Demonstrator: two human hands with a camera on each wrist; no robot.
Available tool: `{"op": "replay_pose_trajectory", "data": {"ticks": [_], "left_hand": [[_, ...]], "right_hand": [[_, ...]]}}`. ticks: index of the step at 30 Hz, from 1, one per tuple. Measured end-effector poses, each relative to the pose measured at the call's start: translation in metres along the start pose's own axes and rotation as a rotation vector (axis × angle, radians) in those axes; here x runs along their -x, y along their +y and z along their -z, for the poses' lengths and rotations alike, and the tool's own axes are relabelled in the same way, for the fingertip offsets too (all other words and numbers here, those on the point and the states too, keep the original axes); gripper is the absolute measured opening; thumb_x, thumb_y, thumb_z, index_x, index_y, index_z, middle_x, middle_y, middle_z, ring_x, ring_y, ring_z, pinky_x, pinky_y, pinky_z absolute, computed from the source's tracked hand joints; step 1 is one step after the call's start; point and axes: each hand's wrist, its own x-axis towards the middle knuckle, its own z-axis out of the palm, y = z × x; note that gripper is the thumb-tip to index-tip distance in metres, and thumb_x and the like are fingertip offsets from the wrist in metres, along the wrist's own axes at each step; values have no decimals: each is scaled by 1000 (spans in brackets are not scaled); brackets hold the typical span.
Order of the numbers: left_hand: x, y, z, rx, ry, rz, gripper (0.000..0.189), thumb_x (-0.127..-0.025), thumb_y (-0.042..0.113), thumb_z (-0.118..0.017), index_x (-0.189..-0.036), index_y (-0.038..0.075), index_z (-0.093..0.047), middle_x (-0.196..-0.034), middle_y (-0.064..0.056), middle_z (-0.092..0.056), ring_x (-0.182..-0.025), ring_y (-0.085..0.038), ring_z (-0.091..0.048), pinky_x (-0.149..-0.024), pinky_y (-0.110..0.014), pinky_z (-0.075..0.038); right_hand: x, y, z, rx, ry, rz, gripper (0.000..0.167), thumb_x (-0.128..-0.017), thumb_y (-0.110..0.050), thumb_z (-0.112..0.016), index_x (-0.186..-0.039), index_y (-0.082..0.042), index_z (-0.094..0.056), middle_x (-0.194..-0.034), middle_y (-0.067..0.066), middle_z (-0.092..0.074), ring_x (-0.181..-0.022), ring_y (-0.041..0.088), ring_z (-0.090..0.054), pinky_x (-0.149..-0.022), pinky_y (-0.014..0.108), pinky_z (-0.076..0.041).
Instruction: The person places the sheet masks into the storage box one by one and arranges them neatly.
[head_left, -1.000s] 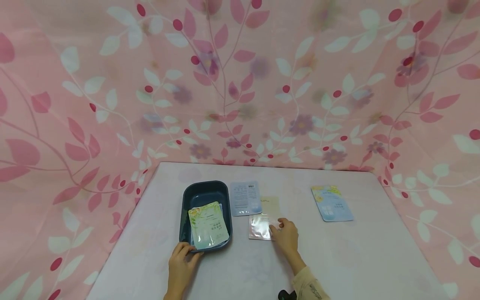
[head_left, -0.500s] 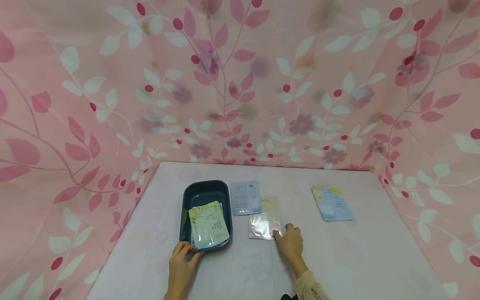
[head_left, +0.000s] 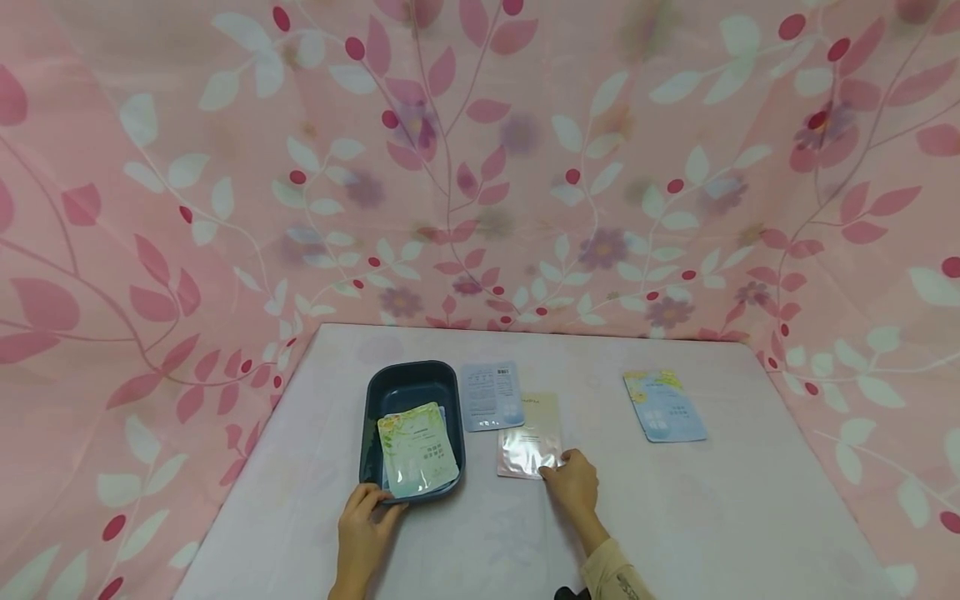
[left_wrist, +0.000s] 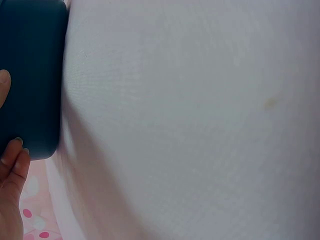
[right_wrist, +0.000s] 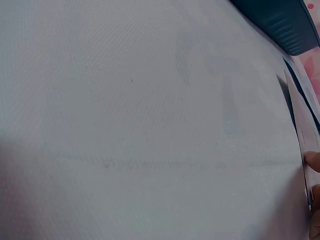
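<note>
Right fingers [head_left: 572, 457] bent (left fingers [head_left: 367, 493] too)

Soft, even, slightly dim light fills the head view, with glare whitening the lower part of a shiny packet [head_left: 528, 442]. In the left wrist view, a broad, soft-edged shadow slants across the white tablecloth [left_wrist: 175, 100] from beside the dark blue tray [left_wrist: 32, 50]; the right wrist view is dull and slightly soft, darkening at lower left.

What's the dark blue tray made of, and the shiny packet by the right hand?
The tray looks like hard plastic with a smooth satin finish: stiff walls, even colour, soft sheen. Coated metal is possible.

The packet seems to be glossy foil or plastic film: bright glare shows on its near end.
</note>
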Motion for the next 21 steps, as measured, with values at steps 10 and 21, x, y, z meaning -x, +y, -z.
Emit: {"op": "replay_pose_trajectory", "data": {"ticks": [10, 21], "left_hand": [[1, -2, 0, -4, 10, -13, 36, -47, -7, -89, -69, 5, -63, -78, -2, -53, -71, -11, -53, -66, -13, -44], [1, -1, -1, -8, 5, -5, 35, -48, -7, -89, -69, 5, -63, -78, -1, -53, -72, -10, -52, -68, -9, -44]], "right_hand": [[0, 5, -1, -18, 3, -65, 44, -70, -20, -81, -96, 9, -60, -85, 21, -64, -74, 35, -61, -57, 43, -49], [-3, 7, 2, -26, -6, -86, 37, -63, -24, -84, -82, 3, -66, -81, 16, -67, -71, 30, -61, -55, 41, -48]]}}
